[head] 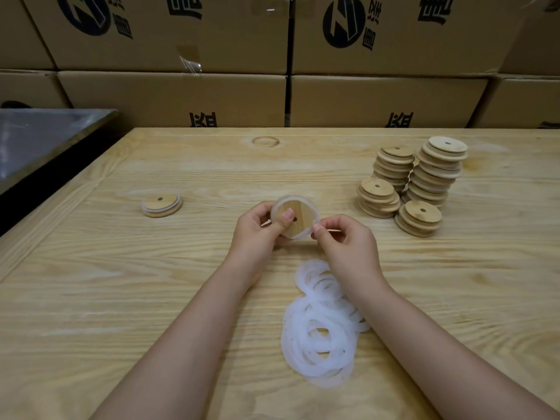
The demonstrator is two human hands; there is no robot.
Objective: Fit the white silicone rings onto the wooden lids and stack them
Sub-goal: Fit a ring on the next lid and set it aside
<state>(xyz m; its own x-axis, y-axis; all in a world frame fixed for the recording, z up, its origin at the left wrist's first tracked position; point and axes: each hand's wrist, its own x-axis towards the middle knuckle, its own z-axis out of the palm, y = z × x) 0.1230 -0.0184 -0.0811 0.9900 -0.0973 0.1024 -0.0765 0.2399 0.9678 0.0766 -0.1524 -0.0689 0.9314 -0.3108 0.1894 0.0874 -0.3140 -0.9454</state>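
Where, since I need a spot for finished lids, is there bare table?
The table is bare along the far edge between the ringed lid and the lid stacks, and at near left beside the left forearm. Crowded: the stacks at far right, and the centre, where the left hand and right hand hold a lid beyond the ring pile.

Bench (pixel 151 283): pale wood, strong grain, one knot ring, matt. Lid stacks (pixel 430 177): light wood, smooth, matt, fine grain. Lid (pixel 300 212) in the left hand (pixel 257 234): same wood. The ring (pixel 304 235) on its edge, pinched by the right hand (pixel 345 244), is white translucent silicone, matt. Loose rings (pixel 318 328): same material, frosted, soft-looking. Boxes (pixel 181 95): brown cardboard, matt, dark print. The tape (pixel 189 60) on them is clear and glossy. Surface far left (pixel 39 137): grey metal, dull sheen.
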